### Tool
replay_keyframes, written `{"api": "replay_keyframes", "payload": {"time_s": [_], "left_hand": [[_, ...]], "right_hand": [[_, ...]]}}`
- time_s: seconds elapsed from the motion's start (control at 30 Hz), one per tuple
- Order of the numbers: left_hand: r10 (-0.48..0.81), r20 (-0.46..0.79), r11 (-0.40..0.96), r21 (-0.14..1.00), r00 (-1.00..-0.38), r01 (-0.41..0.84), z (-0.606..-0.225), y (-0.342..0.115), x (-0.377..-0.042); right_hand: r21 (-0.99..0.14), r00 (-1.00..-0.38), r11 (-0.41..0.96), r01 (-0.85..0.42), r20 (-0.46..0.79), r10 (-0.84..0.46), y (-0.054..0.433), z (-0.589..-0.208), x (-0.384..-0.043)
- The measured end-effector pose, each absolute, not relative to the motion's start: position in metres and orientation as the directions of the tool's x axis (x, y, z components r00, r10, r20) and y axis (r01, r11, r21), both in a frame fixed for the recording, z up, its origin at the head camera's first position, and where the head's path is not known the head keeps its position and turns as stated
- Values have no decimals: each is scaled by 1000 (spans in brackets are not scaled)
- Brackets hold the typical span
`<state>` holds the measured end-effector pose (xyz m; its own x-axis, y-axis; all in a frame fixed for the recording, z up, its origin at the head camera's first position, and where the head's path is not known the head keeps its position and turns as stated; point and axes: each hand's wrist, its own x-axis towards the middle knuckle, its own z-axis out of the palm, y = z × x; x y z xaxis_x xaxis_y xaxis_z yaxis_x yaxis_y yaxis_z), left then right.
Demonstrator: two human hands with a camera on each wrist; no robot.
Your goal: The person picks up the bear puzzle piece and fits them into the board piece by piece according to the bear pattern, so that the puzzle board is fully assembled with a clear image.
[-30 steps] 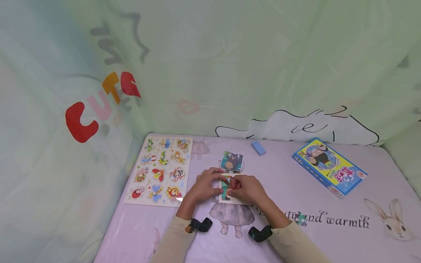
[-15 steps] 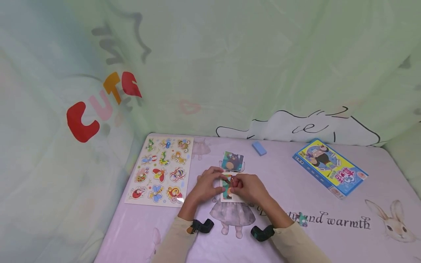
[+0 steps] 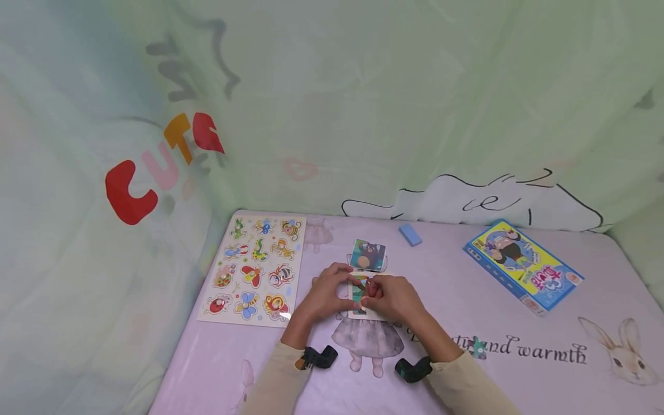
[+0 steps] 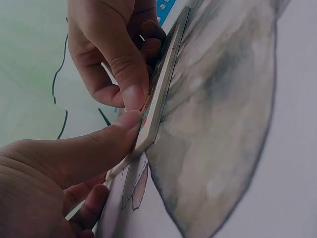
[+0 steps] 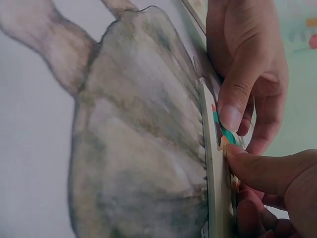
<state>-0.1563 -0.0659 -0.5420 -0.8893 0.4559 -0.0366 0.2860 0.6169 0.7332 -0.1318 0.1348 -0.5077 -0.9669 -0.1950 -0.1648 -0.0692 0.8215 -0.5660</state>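
A small pale-framed puzzle board (image 3: 374, 316) with a green and orange picture lies on the table between the hands. At its left side the left hand (image 3: 328, 294) holds it, thumb on top and other fingers by the edge. From the right, the right hand (image 3: 396, 297) pinches at a small orange puzzle piece (image 5: 225, 141) in the board; most of the piece is hidden by the fingers. Both thumbs nearly meet over the board (image 4: 157, 116) in the left wrist view. Just beyond it lies a square bear picture card (image 3: 368, 255).
A large insect puzzle board (image 3: 250, 268) lies at the left. Towards the back is a blue block (image 3: 410, 234). At the right sits a blue and yellow box (image 3: 524, 265). One loose puzzle piece (image 3: 478, 348) lies beside the right forearm. A curtain (image 3: 415, 115) borders the table.
Both hands stay at the small board; the right fingers shift very slightly over the piece. Everything else on the table keeps its place.
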Motion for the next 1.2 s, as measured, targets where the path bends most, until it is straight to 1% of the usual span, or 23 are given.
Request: {"api": "replay_keyframes", "payload": {"time_s": [0.4, 0.53, 0.8, 1.2], "left_hand": [[488, -40, 610, 730, -872, 308, -541, -67, -157], [494, -46, 628, 710, -869, 319, -540, -67, -157], [486, -52, 634, 709, -873, 311, -541, -67, -157], [497, -32, 618, 715, -867, 328, -540, -68, -157]], "right_hand": [[-572, -962, 818, -69, -180, -207, 138, -508, -132], [-575, -960, 812, -100, -160, -231, 139, -509, -131], [-611, -945, 774, -167, -125, -302, 142, -510, -130], [-611, -955, 777, -148, -115, -273, 141, -511, -129]]}}
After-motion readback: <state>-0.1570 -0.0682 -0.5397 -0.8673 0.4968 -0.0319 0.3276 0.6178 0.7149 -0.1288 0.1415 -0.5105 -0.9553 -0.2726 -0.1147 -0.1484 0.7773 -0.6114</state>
